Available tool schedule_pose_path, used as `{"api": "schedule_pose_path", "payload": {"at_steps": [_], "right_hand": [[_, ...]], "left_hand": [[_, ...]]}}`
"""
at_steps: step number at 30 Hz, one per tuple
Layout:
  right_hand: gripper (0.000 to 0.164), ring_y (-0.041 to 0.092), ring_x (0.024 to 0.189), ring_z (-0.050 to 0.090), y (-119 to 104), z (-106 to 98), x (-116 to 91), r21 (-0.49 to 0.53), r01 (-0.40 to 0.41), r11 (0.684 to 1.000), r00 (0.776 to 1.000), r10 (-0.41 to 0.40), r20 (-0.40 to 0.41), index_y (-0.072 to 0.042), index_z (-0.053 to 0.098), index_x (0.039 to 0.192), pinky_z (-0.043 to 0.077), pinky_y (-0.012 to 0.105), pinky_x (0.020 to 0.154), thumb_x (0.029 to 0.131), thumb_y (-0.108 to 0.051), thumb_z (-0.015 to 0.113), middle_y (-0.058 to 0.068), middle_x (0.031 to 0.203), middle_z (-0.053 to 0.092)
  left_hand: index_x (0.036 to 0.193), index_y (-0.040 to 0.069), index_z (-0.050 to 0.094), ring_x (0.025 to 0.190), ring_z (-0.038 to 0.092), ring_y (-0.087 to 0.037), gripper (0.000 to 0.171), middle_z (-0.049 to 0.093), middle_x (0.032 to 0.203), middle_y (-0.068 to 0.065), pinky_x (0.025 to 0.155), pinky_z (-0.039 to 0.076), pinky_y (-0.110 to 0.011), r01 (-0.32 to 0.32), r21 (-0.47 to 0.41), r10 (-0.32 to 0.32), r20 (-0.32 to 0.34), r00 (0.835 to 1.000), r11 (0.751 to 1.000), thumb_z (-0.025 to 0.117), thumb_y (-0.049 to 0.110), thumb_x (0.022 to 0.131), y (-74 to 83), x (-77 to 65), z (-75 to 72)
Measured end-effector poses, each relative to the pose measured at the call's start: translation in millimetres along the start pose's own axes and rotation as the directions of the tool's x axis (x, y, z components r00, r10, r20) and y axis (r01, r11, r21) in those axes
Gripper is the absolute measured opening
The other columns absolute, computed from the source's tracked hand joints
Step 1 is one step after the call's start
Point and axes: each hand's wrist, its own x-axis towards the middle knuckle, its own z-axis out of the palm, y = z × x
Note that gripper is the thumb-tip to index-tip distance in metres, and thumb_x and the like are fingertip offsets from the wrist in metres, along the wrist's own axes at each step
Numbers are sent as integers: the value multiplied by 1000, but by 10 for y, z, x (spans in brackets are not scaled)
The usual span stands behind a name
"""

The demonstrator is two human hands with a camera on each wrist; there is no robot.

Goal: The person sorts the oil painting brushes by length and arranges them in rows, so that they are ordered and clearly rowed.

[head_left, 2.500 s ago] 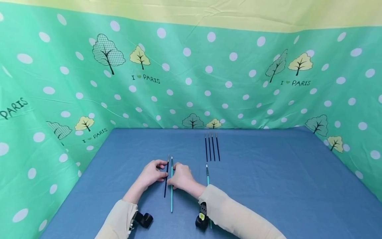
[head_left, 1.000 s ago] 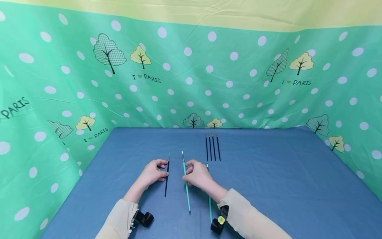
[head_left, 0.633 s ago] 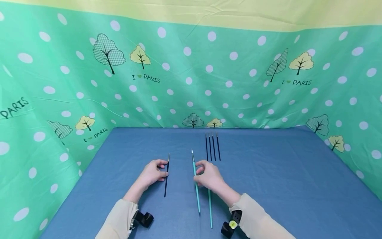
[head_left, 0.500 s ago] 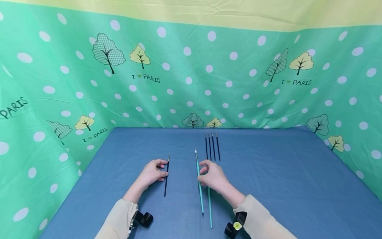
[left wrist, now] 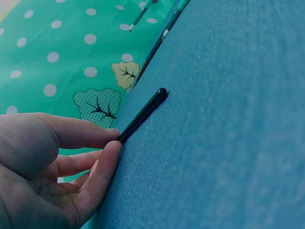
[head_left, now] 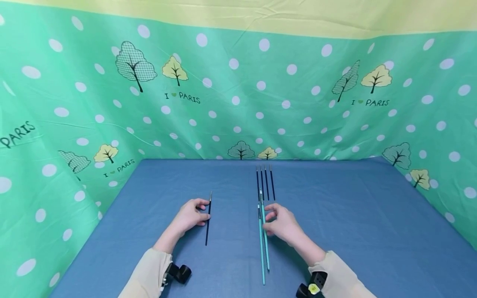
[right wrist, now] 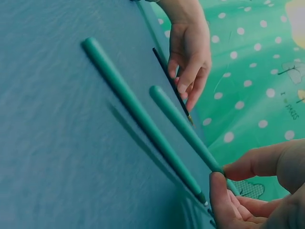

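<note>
My left hand [head_left: 191, 216] pinches a thin black paintbrush [head_left: 207, 232] between thumb and fingertips, bristles pointing away from me. In the left wrist view its rounded handle end sticks out past the fingertips, close to the blue cloth. Further right, my right hand [head_left: 282, 223] holds a teal paintbrush [head_left: 266, 250] between thumb and forefinger. Just left of it is a second teal paintbrush [head_left: 262, 252], untouched and slightly nearer to me; the two stand close at the bristle end. The right wrist view shows the held teal brush [right wrist: 183, 126] beside the other teal brush [right wrist: 138, 112].
Several black paintbrushes [head_left: 265, 184] lie side by side beyond the teal ones, bristles away from me. A blue cloth [head_left: 335, 215] covers the table. Behind it hangs a green dotted curtain [head_left: 298, 91]. Each wrist wears a small black camera.
My right hand has carried the teal brush rightward, away from the black brush, across to the far side of the other teal brush. The left hand stays in place with its black brush.
</note>
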Motion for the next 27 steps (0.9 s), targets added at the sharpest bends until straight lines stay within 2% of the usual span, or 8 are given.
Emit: {"api": "schedule_pose_path", "payload": {"at_steps": [13,18,27], "right_hand": [[48,15,56,55,146,-46,-77,-8,-70,997,997,71,20,3,51,118,56,27,52,73,8,66,11,84,53],[48,15,57,54,182,-43,-91,-23,-60,998,998,61,28,3,51,118,55,27,51,72,7,65,10,82,52],[49,14,55,53,205,-32,-112,-98,-19,995,1000,20,8,3,52,117,53,25,48,71,6,66,8,81,51]], "left_hand": [[120,2,55,70,55,-17,43,47,98,-11,56,56,-28,13,13,-13,-7,1000,1000,67,2,79,1,21,6],[118,3,56,68,56,-17,42,47,97,-12,55,56,-28,14,30,-14,-21,1000,999,68,4,78,13,10,8],[115,1,57,58,54,-17,43,48,94,-13,49,53,-26,-33,138,42,-67,997,990,72,6,75,46,27,76]]}}
